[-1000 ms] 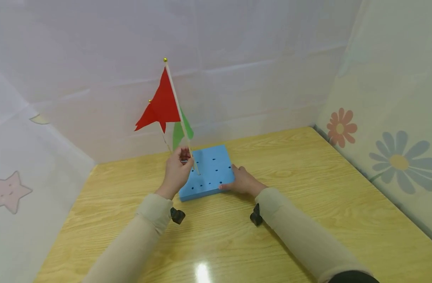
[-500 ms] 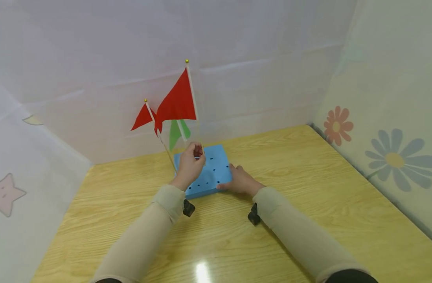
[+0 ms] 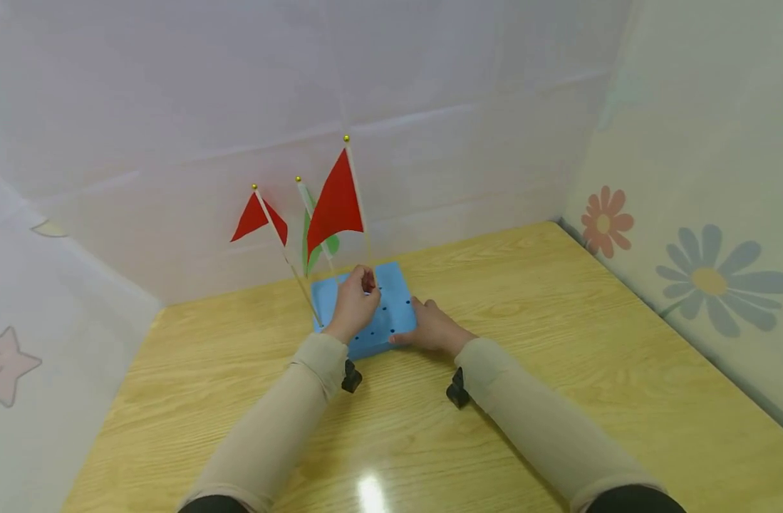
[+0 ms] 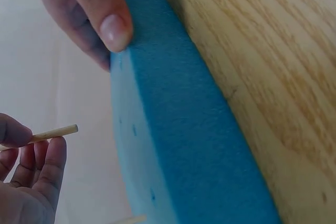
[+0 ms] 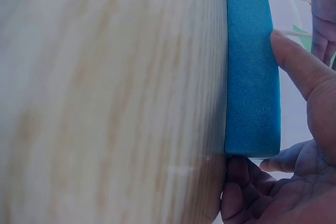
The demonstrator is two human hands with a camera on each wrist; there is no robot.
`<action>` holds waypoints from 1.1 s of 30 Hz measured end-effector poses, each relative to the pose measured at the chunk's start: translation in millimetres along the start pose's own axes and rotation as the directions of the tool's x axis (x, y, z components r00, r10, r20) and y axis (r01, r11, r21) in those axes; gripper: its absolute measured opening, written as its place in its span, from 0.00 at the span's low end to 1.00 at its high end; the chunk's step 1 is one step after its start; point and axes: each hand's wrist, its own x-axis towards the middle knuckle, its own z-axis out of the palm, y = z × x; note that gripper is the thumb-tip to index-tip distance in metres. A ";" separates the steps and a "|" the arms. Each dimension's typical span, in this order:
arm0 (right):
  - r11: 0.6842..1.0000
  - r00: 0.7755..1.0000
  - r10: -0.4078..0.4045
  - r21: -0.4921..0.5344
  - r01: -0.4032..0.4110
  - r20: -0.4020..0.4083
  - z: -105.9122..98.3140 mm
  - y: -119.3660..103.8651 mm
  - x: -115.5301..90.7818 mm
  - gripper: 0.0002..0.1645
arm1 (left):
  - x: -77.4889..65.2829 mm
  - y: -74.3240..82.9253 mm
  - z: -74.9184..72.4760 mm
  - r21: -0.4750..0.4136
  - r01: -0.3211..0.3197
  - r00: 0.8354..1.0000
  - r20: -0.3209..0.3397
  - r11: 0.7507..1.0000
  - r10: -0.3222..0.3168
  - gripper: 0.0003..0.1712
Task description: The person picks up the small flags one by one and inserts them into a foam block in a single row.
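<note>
A blue foam block (image 3: 391,308) with small holes lies on the wooden table (image 3: 558,335). My left hand (image 3: 364,282) hovers over its middle and pinches the lower stick of a large red flag (image 3: 337,203), held upright. In the left wrist view the stick's bare end (image 4: 58,131) pokes out past my fingers (image 4: 37,171), clear of the block (image 4: 178,129). My right hand (image 3: 424,322) grips the block's near right corner, thumb (image 5: 296,69) on top and fingers (image 5: 244,195) against the side of the block (image 5: 252,66). A small red flag (image 3: 258,217) and a green flag (image 3: 314,246) stand in the block's far left part.
White sheet walls close in the back and left. A flower-printed wall (image 3: 705,278) runs along the table's right edge. A pink star (image 3: 3,363) marks the left wall. Black wrist mounts (image 3: 350,377) sit under both sleeves. A sleeve (image 3: 545,427) crosses the near table.
My left hand has carried the large red flag to the right and lower, over the block's middle. The green flag's gold tip now shows. The right hand has stayed on the block.
</note>
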 end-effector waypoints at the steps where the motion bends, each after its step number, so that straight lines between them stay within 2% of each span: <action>1: 1.000 1.000 -0.005 0.000 0.005 -0.002 0.4 -0.5 0.0 0.65 | 0.7 -1.7 0.7 0.004 0.002 1.000 0.001 1.000 -0.002 0.06; 8: 1.000 1.000 -0.024 0.009 0.024 -0.003 1.9 -3.6 0.1 0.65 | 1.1 -6.8 3.1 -0.022 0.016 1.000 0.008 1.000 -0.016 0.05; 15: 1.000 1.000 -0.014 0.009 0.013 0.020 1.3 -5.5 -0.3 0.66 | 1.7 -11.9 7.9 0.007 0.022 1.000 0.014 1.000 -0.022 0.05; 25: 1.000 1.000 -0.009 0.002 0.008 0.016 5.0 -5.1 3.0 0.67 | 1.5 -20.0 10.0 -0.001 0.048 0.999 0.024 0.999 -0.048 0.05; 33: 1.000 1.000 -0.012 0.000 0.012 0.014 3.7 -5.2 3.1 0.66 | 5.0 -19.3 11.1 0.064 0.042 0.999 0.026 0.997 -0.043 0.06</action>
